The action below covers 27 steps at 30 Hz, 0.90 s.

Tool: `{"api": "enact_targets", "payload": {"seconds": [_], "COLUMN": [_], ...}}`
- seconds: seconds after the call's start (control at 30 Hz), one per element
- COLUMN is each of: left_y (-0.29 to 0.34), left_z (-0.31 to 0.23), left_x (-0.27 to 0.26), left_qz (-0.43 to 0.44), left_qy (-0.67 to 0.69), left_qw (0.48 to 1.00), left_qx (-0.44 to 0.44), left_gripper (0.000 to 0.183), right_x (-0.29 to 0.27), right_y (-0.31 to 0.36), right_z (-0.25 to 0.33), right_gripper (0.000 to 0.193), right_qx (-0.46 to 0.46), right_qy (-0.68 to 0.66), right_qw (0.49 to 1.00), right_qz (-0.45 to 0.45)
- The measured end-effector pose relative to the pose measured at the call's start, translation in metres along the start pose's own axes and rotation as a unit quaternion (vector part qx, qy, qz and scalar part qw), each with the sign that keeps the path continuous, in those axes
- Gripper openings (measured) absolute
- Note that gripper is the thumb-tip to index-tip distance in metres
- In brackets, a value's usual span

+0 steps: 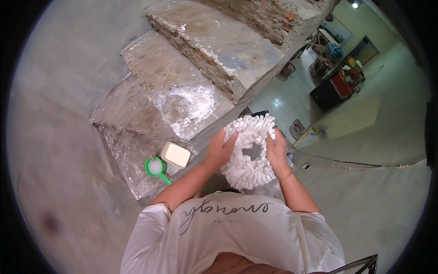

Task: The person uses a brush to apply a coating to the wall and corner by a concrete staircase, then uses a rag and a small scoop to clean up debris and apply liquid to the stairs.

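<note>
Mop head [248,153], white and shaggy, sits up in the air between both hands, just past the lowest step's [132,164] corner. Left hand [220,150] and right hand [277,153] each clamp a side, fingers curled into the strands. Soap bar [176,154] and green scoop [156,167] wait untouched on that step's front edge, so I'd guess the washing's barely begun.

White fluffy mop head [248,153], green scoop [156,167], cream soap bar [176,154], grey steps [182,91]

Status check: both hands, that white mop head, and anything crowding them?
Left hand and right hand both grip white ring-shaped mop head. Held up near concrete steps. Green scoop and pale soap block lie left, apart.
</note>
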<state>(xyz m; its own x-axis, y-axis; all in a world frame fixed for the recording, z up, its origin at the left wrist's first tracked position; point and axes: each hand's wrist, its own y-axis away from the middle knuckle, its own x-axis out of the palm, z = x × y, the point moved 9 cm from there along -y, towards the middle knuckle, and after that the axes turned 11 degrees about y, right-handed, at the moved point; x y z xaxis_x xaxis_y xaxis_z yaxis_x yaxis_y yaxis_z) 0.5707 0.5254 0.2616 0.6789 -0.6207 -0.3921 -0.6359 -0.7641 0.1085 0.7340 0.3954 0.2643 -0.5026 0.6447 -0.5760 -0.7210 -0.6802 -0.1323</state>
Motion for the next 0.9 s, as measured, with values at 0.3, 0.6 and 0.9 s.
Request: {"api": "enact_targets", "payload": {"seconds": [0.3,0.6,0.9], "left_y": [-0.042,-0.168,-0.241], "left_z": [-0.061,-0.122,-0.153], "left_x": [-0.020,-0.056,-0.013], "left_qz": [-0.069,-0.117,-0.179], "left_qy": [0.147,0.119,-0.266], "left_qw": [0.968,0.951,0.870], "left_qx": [0.193,0.260,0.374], "left_gripper": [0.019,0.029,0.054], "right_x": [-0.051,-0.067,0.051], "right_y": [-0.060,-0.155,-0.244], "right_z": [0.003,0.112,0.049], "right_gripper": [0.039,0.043,0.049], "right_qx": [0.042,-0.166,-0.100], "right_qy": [0.158,0.161,0.385], "right_qw": [0.986,0.928,0.910], "right_qz": [-0.021,-0.292,-0.119]}}
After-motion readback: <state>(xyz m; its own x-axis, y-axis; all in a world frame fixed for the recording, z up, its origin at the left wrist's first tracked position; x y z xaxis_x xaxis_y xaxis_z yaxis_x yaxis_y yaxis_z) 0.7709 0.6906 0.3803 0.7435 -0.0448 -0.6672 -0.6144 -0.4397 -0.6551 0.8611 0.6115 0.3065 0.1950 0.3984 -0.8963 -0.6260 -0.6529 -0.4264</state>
